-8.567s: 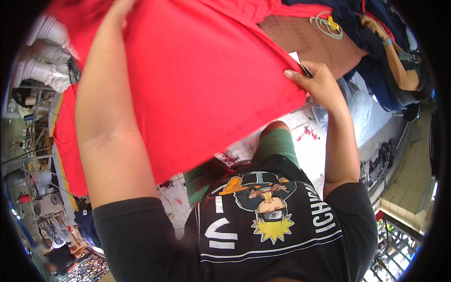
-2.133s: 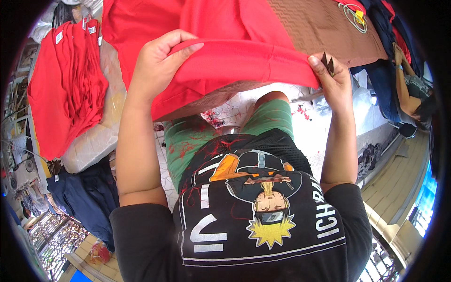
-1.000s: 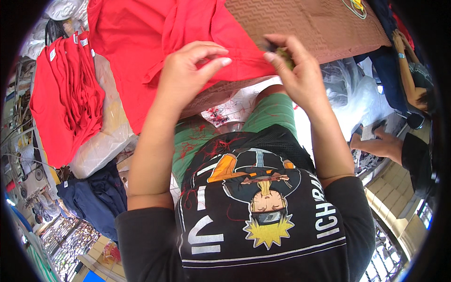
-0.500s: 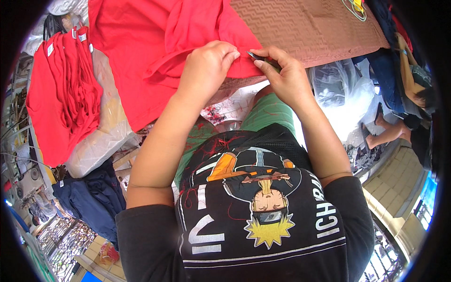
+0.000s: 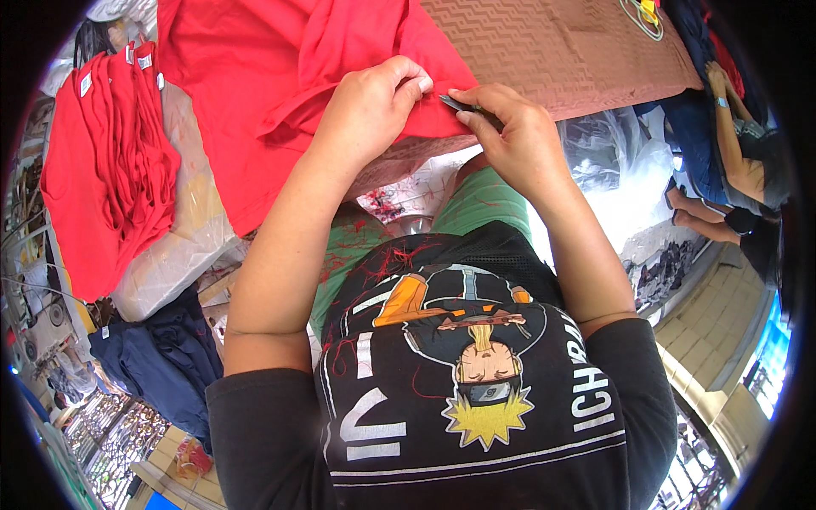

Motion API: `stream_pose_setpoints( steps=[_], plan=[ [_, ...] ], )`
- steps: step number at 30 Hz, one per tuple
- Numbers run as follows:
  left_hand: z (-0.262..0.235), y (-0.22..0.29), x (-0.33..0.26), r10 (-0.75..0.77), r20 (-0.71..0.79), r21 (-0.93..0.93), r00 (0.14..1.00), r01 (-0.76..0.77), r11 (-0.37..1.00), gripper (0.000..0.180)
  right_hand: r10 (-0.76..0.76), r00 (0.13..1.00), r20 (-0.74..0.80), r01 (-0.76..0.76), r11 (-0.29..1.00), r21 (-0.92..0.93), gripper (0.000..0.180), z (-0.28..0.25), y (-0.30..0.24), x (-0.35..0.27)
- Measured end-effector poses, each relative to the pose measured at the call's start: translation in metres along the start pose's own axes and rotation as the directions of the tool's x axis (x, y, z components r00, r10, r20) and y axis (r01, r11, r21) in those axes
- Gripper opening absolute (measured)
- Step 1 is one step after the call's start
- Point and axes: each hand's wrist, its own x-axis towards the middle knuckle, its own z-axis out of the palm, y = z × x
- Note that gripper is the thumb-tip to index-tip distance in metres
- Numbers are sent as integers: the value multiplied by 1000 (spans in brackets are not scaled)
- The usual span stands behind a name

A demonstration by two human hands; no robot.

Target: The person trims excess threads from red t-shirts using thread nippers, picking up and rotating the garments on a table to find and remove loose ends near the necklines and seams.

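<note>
Brown quilted zigzag-pattern table cover [image 5: 552,47] spans the top of view. On it lies the big red knit garment [image 5: 255,93], spread flat with a fold ridge through the middle, its lower edge hanging toward me over the cover's edge. I see a stack of folded red garments with white neck labels [image 5: 106,170] well to the left, resting on a clear plastic bag bundle [image 5: 174,263]; a dark navy fabric pile [image 5: 161,357] sits below that. More clear plastic bags [image 5: 620,161] are to the right, near another person's arm [image 5: 735,127] at the right rim.

My left hand [image 5: 370,110] is fingers curled and pinched together on the red garment's lower hem, thumb and forefinger clamped on the cloth. My right hand [image 5: 518,136] is just beside it, nearly touching, fingers closed around a small dark metal thread snip [image 5: 459,104], whose tip points left at the hem by the left fingertips. Can't tell whether the blades are apart or together.
</note>
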Motion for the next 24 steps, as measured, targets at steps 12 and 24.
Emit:
stream_pose_setpoints(
  steps=[12,24],
  plan=[
    [0,-3,0,15,1,-21,1000,-15,1000,20,8,1000,19,-6,993,-115,18,0,-3,1],
    [-5,1,4,-20,58,23,998,19,1000,21,-96,995,9,97,991,-97,18,7,-3,4]
  ],
)
